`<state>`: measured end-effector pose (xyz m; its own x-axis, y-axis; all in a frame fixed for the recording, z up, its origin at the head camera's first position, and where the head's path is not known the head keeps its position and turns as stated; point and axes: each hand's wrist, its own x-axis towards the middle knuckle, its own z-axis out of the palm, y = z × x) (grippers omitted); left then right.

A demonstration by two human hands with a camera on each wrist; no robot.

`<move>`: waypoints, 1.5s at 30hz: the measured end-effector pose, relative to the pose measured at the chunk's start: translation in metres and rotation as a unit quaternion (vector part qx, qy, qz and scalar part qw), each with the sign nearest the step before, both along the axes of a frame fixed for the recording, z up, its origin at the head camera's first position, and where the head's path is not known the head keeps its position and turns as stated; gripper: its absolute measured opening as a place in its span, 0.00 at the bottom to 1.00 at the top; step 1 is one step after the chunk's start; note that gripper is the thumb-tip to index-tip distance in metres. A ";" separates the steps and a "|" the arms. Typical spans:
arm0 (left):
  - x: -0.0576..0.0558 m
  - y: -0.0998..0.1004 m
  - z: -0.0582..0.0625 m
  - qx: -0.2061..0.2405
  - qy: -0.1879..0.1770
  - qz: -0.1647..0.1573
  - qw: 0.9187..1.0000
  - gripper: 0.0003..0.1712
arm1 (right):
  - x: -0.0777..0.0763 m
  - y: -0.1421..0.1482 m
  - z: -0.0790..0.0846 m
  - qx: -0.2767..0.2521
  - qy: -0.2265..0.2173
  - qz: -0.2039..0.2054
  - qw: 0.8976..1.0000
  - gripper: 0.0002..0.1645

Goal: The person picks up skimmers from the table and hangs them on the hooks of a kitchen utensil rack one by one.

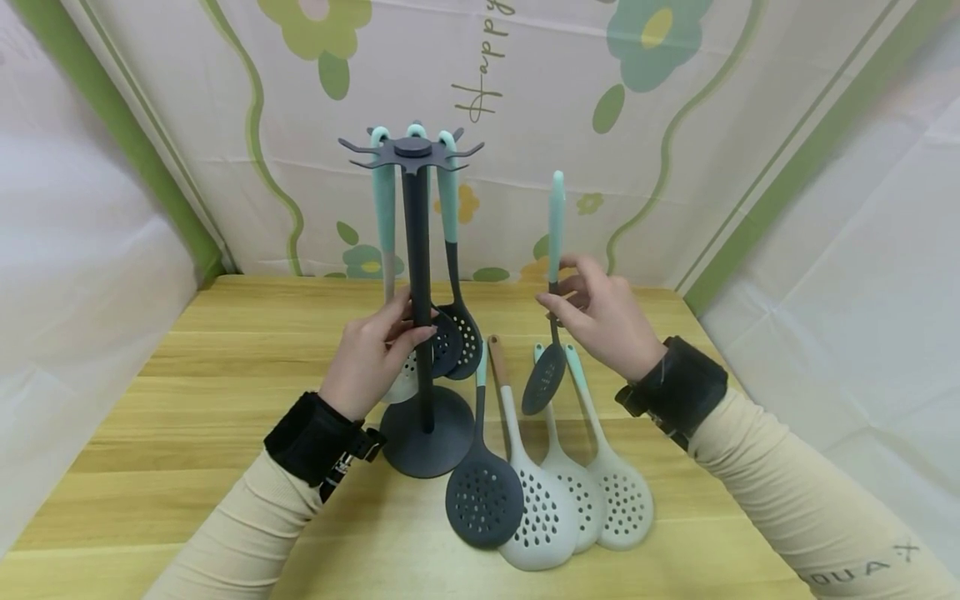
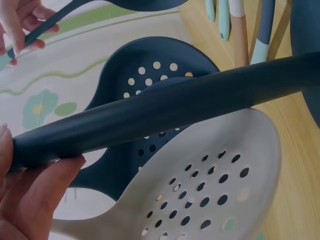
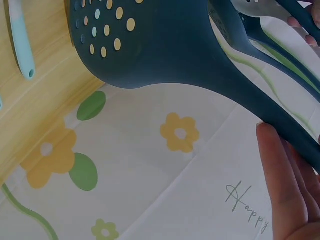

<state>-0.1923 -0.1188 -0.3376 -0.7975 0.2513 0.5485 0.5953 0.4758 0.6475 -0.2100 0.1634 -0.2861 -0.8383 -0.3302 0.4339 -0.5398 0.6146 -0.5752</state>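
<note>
My left hand (image 1: 367,354) grips the dark post (image 1: 416,242) of an upright utensil stand, around mid-height; its fingers also show round the post (image 2: 165,112) in the left wrist view. To the right of the stand, my right hand (image 1: 603,317) pinches a dark skimmer (image 1: 544,382) by its shaft, just under the mint handle. This skimmer hangs head down in the air, its handle pointing up. From the stand's hooks (image 1: 412,148) hang a light skimmer (image 2: 200,185) and dark skimmers (image 1: 467,343), behind and beside the post.
On the wooden table (image 1: 187,383) several skimmers lie side by side: a dark one (image 1: 483,500), a white one with a brown handle end (image 1: 542,525) and light grey ones (image 1: 624,500). The stand's round base (image 1: 427,454) is beside them. A flowered cloth (image 1: 525,225) rises behind.
</note>
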 end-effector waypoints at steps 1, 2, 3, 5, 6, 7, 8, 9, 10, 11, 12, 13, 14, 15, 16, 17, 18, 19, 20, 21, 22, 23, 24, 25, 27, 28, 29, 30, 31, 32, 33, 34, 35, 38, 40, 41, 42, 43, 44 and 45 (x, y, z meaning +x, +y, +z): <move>0.000 0.000 0.000 0.001 0.001 0.001 1.000 0.23 | 0.000 -0.001 0.001 -0.001 0.003 0.002 1.000 0.20; 0.000 0.000 0.000 0.003 0.002 0.001 1.000 0.23 | 0.000 -0.001 0.001 -0.002 0.006 0.003 1.000 0.20; 0.000 0.000 0.000 0.004 0.003 0.003 1.000 0.23 | 0.000 -0.002 0.002 -0.003 0.009 0.005 1.000 0.19; 0.000 0.000 0.000 0.004 0.006 0.008 1.000 0.23 | 0.000 -0.003 0.003 -0.004 0.015 0.007 1.000 0.19; 0.001 0.000 0.000 0.004 0.008 0.010 1.000 0.24 | 0.000 -0.003 0.004 -0.004 0.018 0.008 1.000 0.19; 0.001 0.000 0.000 0.003 0.010 0.013 1.000 0.24 | 0.000 -0.003 0.005 -0.005 0.020 0.009 1.000 0.19; 0.001 0.000 0.000 0.003 0.010 0.015 1.000 0.24 | 0.000 -0.004 0.005 -0.005 0.020 0.009 1.000 0.19; 0.001 0.000 0.000 0.001 0.010 0.018 1.000 0.24 | 0.000 -0.004 0.006 -0.005 0.020 0.010 1.000 0.19; 0.002 0.000 0.001 0.000 0.009 0.020 1.000 0.24 | 0.000 -0.004 0.006 -0.005 0.020 0.009 1.000 0.19; 0.002 0.001 0.001 0.000 0.008 0.022 1.000 0.24 | 0.000 -0.005 0.007 -0.005 0.020 0.009 1.000 0.19; 0.002 0.001 0.001 -0.001 0.008 0.023 1.000 0.24 | -0.001 -0.005 0.007 -0.004 0.020 0.009 1.000 0.18; 0.002 0.001 0.001 -0.001 0.007 0.024 1.000 0.24 | -0.001 -0.005 0.008 -0.003 0.021 0.009 1.000 0.18; 0.002 0.001 0.001 -0.001 0.006 0.025 1.000 0.25 | -0.001 -0.006 0.008 -0.001 0.022 0.009 1.000 0.18; 0.002 0.001 0.001 -0.001 0.006 0.027 1.000 0.25 | -0.001 -0.006 0.009 0.000 0.023 0.009 1.000 0.18; 0.002 0.002 0.001 0.000 0.005 0.028 1.000 0.25 | -0.001 -0.006 0.009 0.001 0.025 0.009 1.000 0.18; 0.002 0.002 0.001 0.000 0.006 0.028 1.000 0.25 | -0.001 -0.007 0.010 0.002 0.027 0.009 1.000 0.18; 0.002 0.003 0.001 0.001 0.007 0.029 1.000 0.24 | -0.001 -0.007 0.010 0.003 0.030 0.010 1.000 0.18; 0.002 0.003 0.001 0.002 0.008 0.030 1.000 0.24 | -0.001 -0.008 0.011 0.004 0.033 0.011 0.999 0.18; 0.002 0.004 0.001 0.002 0.010 0.031 0.999 0.24 | -0.001 -0.008 0.011 0.004 0.034 0.012 0.999 0.18; 0.002 0.004 0.001 0.003 0.013 0.032 0.999 0.24 | -0.001 -0.009 0.012 0.004 0.036 0.013 0.999 0.18; 0.002 0.004 0.000 0.004 0.014 0.032 0.999 0.24 | -0.001 -0.010 0.013 0.004 0.038 0.013 0.999 0.18; 0.002 0.005 0.000 0.005 0.017 0.033 0.999 0.25 | -0.001 -0.011 0.013 0.004 0.040 0.013 0.999 0.18; 0.002 0.005 0.000 0.008 0.018 0.034 0.999 0.25 | -0.001 -0.012 0.014 0.004 0.041 0.014 0.999 0.18; 0.002 0.005 0.000 0.011 0.019 0.034 0.999 0.26 | -0.001 -0.013 0.015 0.004 0.040 0.014 0.999 0.18; 0.003 0.005 -0.001 0.014 0.021 0.036 0.999 0.27 | 0.000 -0.016 0.017 0.001 0.037 0.016 0.999 0.18; 0.003 0.004 -0.001 0.016 0.022 0.037 0.999 0.27 | 0.000 -0.017 0.017 0.001 0.035 0.017 0.999 0.18; 0.003 0.004 -0.002 0.017 0.024 0.039 0.999 0.27 | 0.000 -0.018 0.018 -0.001 0.033 0.018 0.999 0.19; 0.003 0.004 -0.002 0.018 0.024 0.040 0.999 0.27 | 0.000 -0.019 0.019 -0.002 0.032 0.020 0.999 0.19; 0.003 0.004 -0.003 0.018 0.025 0.041 0.999 0.27 | 0.001 -0.020 0.019 -0.003 0.031 0.021 0.999 0.19; 0.003 0.004 -0.003 0.017 0.026 0.043 0.999 0.27 | 0.001 -0.020 0.020 -0.004 0.031 0.022 0.999 0.18; 0.002 0.005 -0.004 0.017 0.026 0.044 0.999 0.27 | 0.001 -0.021 0.020 -0.005 0.032 0.024 0.999 0.18; 0.002 0.005 -0.004 0.017 0.026 0.044 0.999 0.27 | 0.000 -0.021 0.020 -0.005 0.034 0.026 0.999 0.18; 0.002 0.005 -0.004 0.017 0.025 0.045 0.999 0.27 | 0.000 -0.022 0.020 -0.004 0.037 0.028 0.999 0.18; 0.002 0.006 -0.004 0.018 0.024 0.046 0.998 0.26 | -0.003 -0.023 0.021 -0.003 0.043 0.033 0.999 0.18; 0.003 0.007 -0.004 0.019 0.024 0.047 0.998 0.26 | -0.004 -0.023 0.022 -0.004 0.044 0.035 0.998 0.18; 0.003 0.008 -0.004 0.019 0.024 0.048 0.998 0.26 | -0.004 -0.023 0.022 -0.004 0.043 0.035 0.998 0.18; 0.003 0.008 -0.004 0.019 0.024 0.048 0.998 0.25 | -0.004 -0.023 0.023 -0.005 0.041 0.034 0.999 0.18; 0.003 0.008 -0.004 0.019 0.024 0.047 0.998 0.26 | -0.004 -0.023 0.024 -0.006 0.038 0.034 0.999 0.18; 0.003 0.009 -0.004 0.019 0.024 0.047 0.998 0.25 | -0.004 -0.023 0.024 -0.008 0.035 0.034 0.999 0.18; 0.002 0.009 -0.003 0.018 0.025 0.047 0.998 0.25 | -0.004 -0.023 0.025 -0.008 0.033 0.033 0.999 0.18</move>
